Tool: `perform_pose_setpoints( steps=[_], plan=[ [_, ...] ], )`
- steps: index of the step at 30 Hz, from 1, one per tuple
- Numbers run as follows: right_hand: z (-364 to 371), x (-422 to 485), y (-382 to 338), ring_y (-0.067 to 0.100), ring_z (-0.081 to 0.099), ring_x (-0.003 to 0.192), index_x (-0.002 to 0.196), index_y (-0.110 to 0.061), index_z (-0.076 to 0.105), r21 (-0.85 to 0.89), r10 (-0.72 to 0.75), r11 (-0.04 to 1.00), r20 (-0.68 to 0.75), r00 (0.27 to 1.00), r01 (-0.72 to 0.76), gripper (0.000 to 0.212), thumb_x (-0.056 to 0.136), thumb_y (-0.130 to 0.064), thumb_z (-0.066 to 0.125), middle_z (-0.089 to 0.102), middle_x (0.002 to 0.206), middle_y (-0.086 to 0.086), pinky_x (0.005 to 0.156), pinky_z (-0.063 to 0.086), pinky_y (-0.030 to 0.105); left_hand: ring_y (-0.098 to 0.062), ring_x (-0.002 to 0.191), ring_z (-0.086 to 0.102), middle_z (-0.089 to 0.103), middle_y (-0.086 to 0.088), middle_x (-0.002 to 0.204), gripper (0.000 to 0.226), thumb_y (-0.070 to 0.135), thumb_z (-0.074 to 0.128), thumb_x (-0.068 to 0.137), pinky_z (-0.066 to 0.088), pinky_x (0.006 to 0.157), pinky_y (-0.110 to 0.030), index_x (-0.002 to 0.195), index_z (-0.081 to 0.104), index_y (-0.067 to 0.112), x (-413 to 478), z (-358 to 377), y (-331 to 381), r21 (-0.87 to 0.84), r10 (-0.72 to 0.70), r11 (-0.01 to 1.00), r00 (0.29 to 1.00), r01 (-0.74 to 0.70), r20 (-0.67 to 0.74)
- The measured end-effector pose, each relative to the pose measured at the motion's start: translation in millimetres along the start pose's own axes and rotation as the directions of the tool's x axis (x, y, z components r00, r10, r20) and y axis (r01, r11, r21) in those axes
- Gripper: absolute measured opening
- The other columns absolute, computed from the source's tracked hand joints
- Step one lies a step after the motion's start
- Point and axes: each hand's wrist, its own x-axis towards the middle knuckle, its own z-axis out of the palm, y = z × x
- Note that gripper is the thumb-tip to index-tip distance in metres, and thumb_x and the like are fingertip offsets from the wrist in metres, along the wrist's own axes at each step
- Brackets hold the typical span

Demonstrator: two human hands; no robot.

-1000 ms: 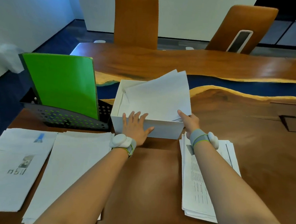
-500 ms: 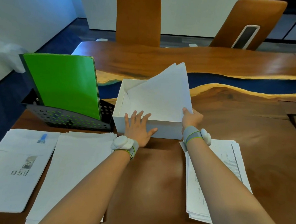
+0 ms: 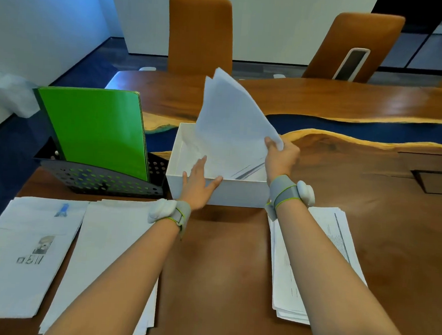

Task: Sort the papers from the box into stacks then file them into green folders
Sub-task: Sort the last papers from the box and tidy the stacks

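Our right grip [image 3: 280,158] pinches a corner of thin white sheets [image 3: 233,126], tilted up over the square white box [image 3: 239,194] on the wooden worktop [image 3: 221,259]. Our left grip [image 3: 200,184] lies flat, fingers straight, on its near rim.

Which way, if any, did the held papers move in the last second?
Yes: the papers tipped upward out of the white box, right hand gripping their corner.
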Motion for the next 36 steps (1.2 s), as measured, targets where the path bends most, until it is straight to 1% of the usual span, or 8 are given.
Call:
perform_pose_setpoints(
  steps=[5,12,16,22,25,30,33,36],
  plan=[
    [-11,-7,-39,0.019,0.062,0.076,0.093,-0.014,0.07,0.065,-0.103,0.993,-0.008,0.995,0.103,0.009,0.087,-0.012,0.064,0.067,0.078,-0.004,0.07,0.054,0.032,-0.021,0.147,0.005,0.007,-0.006,0.158,0.079,0.036,0.055,0.093,0.008,0.118,-0.035,0.151,0.006,0.014,-8,-36,24,-0.286,-0.002,0.955,0.967,-0.073,-0.255],
    [-32,-26,-86,0.022,0.065,0.086,0.095,-0.015,0.069,0.133,-0.208,0.97,0.015,0.978,0.204,0.01,0.086,-0.014,0.067,0.068,0.087,-0.002,0.08,0.057,0.036,-0.02,0.146,0.001,0.0,-0.01,0.159,0.086,0.039,0.06,0.09,0.005,0.107,-0.02,0.151,0.005,0.015,-13,-98,63,-0.234,0.096,0.947,0.887,-0.222,-0.451],
    [-42,-49,-93,0.017,0.063,0.08,0.085,-0.019,0.065,0.195,-0.226,0.958,0.057,0.973,0.211,0.012,0.085,-0.007,0.066,0.065,0.078,-0.008,0.076,0.057,0.035,-0.027,0.146,0.002,0.003,-0.014,0.158,0.09,0.042,0.063,0.087,0.003,0.117,-0.038,0.151,0.007,0.012,-25,-112,70,-0.157,0.112,0.963,0.858,-0.218,-0.501],
    [-59,-80,-77,0.019,0.066,0.079,0.088,-0.013,0.067,0.239,-0.202,0.959,0.201,0.959,0.152,0.014,0.082,0.0,0.067,0.068,0.082,-0.001,0.076,0.058,0.033,-0.027,0.144,0.016,0.018,-0.013,0.155,0.091,0.045,0.068,0.082,0.014,0.118,-0.039,0.149,0.016,0.011,-53,-112,47,-0.159,0.044,0.978,0.884,-0.132,-0.465],
    [-64,-90,-63,0.011,0.069,0.07,0.086,-0.016,0.066,0.255,-0.178,0.961,0.261,0.949,0.11,0.019,0.082,0.003,0.066,0.07,0.081,-0.003,0.066,0.057,0.025,-0.023,0.11,0.059,0.061,-0.005,0.118,0.057,0.038,0.077,0.076,0.048,0.094,-0.034,0.12,0.051,0.013,-65,-112,31,-0.319,-0.076,0.946,0.916,-0.06,-0.395],
    [-70,-104,-26,0.026,0.064,0.08,0.092,-0.008,0.064,0.232,-0.092,0.972,0.201,0.975,0.044,0.016,0.08,0.002,0.069,0.068,0.091,0.014,0.076,0.055,0.041,-0.016,0.075,0.064,0.07,-0.012,0.094,0.028,0.019,0.075,0.079,0.053,0.069,-0.031,0.101,0.07,0.002,-104,-85,-8,-0.479,-0.177,0.875,0.968,0.071,-0.179],
    [-70,-115,3,0.029,0.065,0.084,0.085,-0.012,0.065,0.204,-0.01,0.979,0.181,0.983,-0.027,0.008,0.081,-0.011,0.072,0.069,0.092,0.013,0.08,0.055,0.047,-0.022,0.081,0.067,0.071,-0.012,0.098,0.024,0.021,0.075,0.08,0.056,0.074,-0.036,0.098,0.069,0.008,-128,-57,-24,-0.545,-0.267,0.822,0.957,0.163,-0.116],
    [-75,-129,41,0.033,0.066,0.099,0.104,-0.008,0.067,0.043,0.113,0.992,0.187,0.976,-0.123,0.025,0.083,-0.02,0.072,0.07,0.105,0.013,0.087,0.054,0.05,-0.029,0.093,0.067,0.071,-0.011,0.103,0.034,0.027,0.076,0.079,0.055,0.085,-0.045,0.105,0.07,0.007,-150,-29,-41,-0.536,-0.388,0.787,0.92,0.305,-0.046]
  ],
)
